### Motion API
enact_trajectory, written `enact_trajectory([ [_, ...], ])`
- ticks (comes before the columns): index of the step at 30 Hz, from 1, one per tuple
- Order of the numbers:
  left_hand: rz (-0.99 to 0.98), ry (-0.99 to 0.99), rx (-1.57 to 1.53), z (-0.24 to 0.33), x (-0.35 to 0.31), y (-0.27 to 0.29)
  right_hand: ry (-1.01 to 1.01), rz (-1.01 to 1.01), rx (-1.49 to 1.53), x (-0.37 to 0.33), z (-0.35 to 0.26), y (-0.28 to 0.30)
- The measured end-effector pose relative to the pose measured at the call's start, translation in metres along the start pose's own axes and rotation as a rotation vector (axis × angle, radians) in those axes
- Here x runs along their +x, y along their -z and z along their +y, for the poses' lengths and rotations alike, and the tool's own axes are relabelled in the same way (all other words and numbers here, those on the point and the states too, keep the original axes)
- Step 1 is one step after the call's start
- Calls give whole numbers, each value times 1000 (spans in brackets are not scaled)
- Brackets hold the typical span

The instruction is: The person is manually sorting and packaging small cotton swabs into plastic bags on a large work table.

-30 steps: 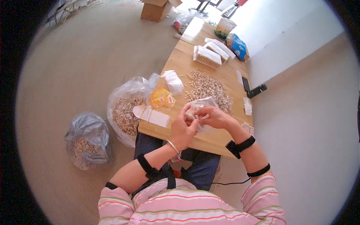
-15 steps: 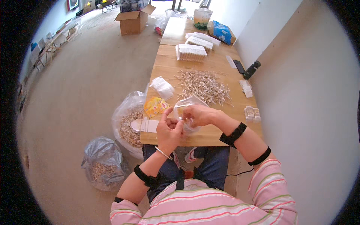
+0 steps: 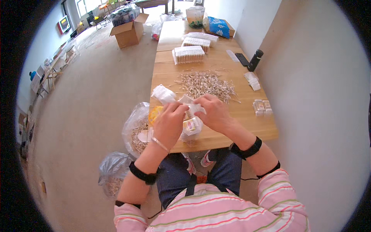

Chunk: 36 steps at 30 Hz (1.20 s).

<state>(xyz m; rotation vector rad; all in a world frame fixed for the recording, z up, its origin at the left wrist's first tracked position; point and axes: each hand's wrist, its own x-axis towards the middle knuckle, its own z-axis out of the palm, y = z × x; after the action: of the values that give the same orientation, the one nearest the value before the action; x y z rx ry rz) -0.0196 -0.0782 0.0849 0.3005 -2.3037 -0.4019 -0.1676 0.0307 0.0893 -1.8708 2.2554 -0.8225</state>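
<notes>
Above the near end of the wooden table, a clear plastic bag is between my two hands. Inside it shows a small pack of cotton swabs with a yellow label. My left hand has its fingers closed on the left side of the bag's mouth. Fingers of my right hand curl at the right side of the mouth, pinching the film. Just beyond lies a loose heap of cotton swabs. Yellow printed cards lie partly hidden behind my left hand, near folded white bags.
Swab packs stand in rows farther along the table. A black bottle, a phone and small swab packs line the right side by the wall. Floor bags of swabs stand at the left, and a cardboard box farther back.
Both hands have moved to the bag's mouth; the left one, earlier with its index finger raised, now grips the film. The yellow-labelled pack now shows inside. The whole view has shifted slightly.
</notes>
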Motion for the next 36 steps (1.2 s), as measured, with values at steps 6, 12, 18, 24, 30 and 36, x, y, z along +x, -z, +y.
enact_trajectory([
  [6,-835,67,343,-31,24,-50,-332,26,260,-24,13,-25],
  [12,-1136,112,308,-48,32,-95,-253,142,727,-32,33,-33],
  [18,-1239,68,234,-87,13,-117,-126,217,842,-20,35,-57],
  [24,-1200,-24,220,-89,26,-111,-215,183,824,-22,101,-37],
  [30,-1089,-124,193,-113,3,-137,-887,309,-381,-73,309,1],
  [36,-1006,-392,279,-115,-1,-116,-1181,344,-348,-92,335,-10],
])
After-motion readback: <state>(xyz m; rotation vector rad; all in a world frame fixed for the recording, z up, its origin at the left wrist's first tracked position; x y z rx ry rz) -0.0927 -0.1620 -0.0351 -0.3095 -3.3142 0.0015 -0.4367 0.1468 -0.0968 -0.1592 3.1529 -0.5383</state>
